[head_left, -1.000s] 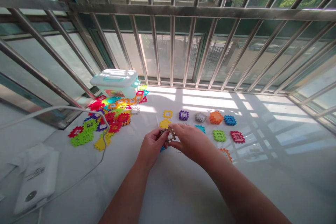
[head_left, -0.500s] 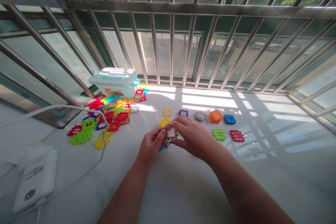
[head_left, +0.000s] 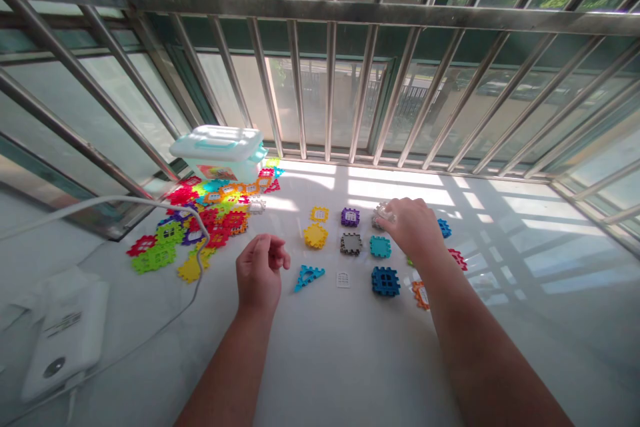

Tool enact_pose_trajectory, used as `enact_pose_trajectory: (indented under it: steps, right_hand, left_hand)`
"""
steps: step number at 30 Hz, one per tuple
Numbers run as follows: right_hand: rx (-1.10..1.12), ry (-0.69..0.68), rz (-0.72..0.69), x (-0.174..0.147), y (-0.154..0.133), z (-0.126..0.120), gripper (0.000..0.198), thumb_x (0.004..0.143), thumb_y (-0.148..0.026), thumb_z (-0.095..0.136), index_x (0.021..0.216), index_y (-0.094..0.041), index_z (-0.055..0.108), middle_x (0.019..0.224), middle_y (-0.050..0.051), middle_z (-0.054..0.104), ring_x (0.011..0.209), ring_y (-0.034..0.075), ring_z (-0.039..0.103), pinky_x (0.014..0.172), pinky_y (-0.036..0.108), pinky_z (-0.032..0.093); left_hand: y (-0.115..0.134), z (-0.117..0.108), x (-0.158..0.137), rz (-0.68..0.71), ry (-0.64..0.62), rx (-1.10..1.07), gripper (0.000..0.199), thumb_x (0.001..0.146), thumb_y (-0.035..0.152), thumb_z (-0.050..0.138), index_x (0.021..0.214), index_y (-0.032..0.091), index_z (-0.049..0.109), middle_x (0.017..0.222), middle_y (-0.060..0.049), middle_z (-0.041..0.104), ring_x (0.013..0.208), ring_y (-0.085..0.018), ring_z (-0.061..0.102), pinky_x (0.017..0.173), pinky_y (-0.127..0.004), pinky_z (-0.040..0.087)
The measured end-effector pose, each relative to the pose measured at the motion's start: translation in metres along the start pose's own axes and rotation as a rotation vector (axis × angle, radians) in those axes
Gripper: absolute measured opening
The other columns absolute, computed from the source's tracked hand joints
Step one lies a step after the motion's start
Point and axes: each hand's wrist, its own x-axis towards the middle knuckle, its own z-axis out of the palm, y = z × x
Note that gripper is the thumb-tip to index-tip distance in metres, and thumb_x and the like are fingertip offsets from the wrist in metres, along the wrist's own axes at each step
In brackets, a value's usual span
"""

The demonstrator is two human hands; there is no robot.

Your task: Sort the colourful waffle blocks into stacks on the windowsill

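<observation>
One blue triangular tile (head_left: 309, 275) lay right of the left hand (head_left: 259, 273), loosely parted — the right hand (head_left: 414, 228) partly covered far grey tiles (head_left: 377, 217), grip unclear.

The right hand (head_left: 414, 225) covers part of the grey stack (head_left: 378, 217), so its grip cannot be told. The right forearm hides most of a green piece (head_left: 409, 261). Toward the sill's (head_left: 320, 360) left edge, the white device's (head_left: 75, 347) print is too small to read.

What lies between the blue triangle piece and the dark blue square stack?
In the head view, a white window panel lies between the triangle and the stack.
</observation>
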Motion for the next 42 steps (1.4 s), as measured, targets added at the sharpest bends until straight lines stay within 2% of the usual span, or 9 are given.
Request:
enact_pose_trajectory:
  steps: [10,35,39,42]
  right_hand:
    - [-0.05,-0.088,0.054,0.002,-0.001,0.008,0.03,0.101,-0.05,0.068,0.111,-0.022,0.073,0.115,0.015,0.074,0.116,0.036,0.059,0.091,0.044,0.045]
    - [-0.082,-0.125,0.042,0.003,0.0,0.013,0.032,0.1,-0.05,0.07,0.11,-0.02,0.071,0.108,0.015,0.075,0.113,0.038,0.06,0.088,0.043,0.044]
    - [-0.079,-0.13,0.044,0.003,0.001,0.014,0.032,0.099,-0.051,0.07,0.109,-0.02,0.07,0.106,0.014,0.074,0.112,0.036,0.06,0.086,0.041,0.042]
    - [-0.076,-0.117,0.041,0.002,0.002,0.015,0.034,0.099,-0.053,0.071,0.108,-0.021,0.071,0.107,0.014,0.074,0.111,0.036,0.061,0.086,0.041,0.042]
  left_hand:
    - [0.001,0.001,0.0,-0.027,-0.005,-0.035,0.028,0.095,0.037,0.068,0.076,0.017,0.071,0.06,0.002,0.055,0.05,-0.01,0.045,0.046,-0.024,0.042]
    - [0.004,0.001,0.0,-0.038,-0.015,-0.008,0.027,0.094,0.038,0.067,0.075,0.019,0.068,0.059,0.003,0.052,0.05,-0.011,0.043,0.047,-0.024,0.041]
    - [0.002,0.0,0.0,-0.023,0.007,0.089,0.027,0.095,0.04,0.067,0.076,0.02,0.067,0.061,0.003,0.052,0.052,-0.011,0.044,0.05,-0.024,0.041]
    - [0.001,-0.005,0.002,-0.013,0.024,0.319,0.03,0.097,0.045,0.065,0.08,0.021,0.068,0.066,0.002,0.059,0.055,-0.013,0.051,0.054,-0.025,0.043]
